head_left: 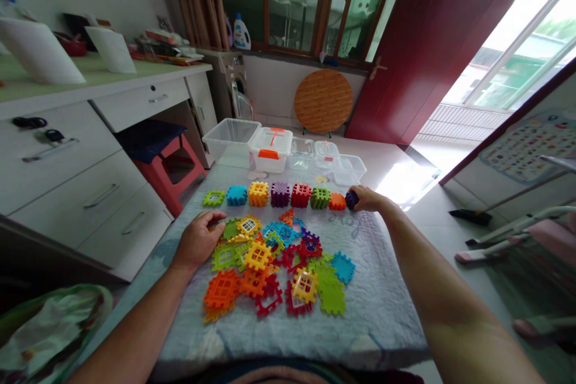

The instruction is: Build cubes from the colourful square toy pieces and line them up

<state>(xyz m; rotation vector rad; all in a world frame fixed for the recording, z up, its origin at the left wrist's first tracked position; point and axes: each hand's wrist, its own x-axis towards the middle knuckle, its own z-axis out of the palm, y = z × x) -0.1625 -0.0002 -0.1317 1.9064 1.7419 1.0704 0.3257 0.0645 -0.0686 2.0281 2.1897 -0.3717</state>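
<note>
At the right end of a row of blocks, my right hand (366, 198) has its fingers closed on a dark purple interlocking block (351, 199). Left of it stand an orange stack (337, 201), a green stack (320, 198), a red cube (301, 195), a purple cube (279, 194), a yellow cube (258, 194), a blue stack (236, 195) and a light green piece (213, 198). My left hand (198, 241) rests at the left of a loose pile of toothed tiles (258, 256), nearest a green tile (231, 229). Its thumb and forefinger are apart, with nothing visible between them.
Behind the row stand an open clear bin (231, 132), a lidded box with orange clips (270, 150) and smaller clear containers (326, 153). A quilted cloth (369, 288) covers the table. A red stool (173, 165) and white drawers (96, 192) are to the left.
</note>
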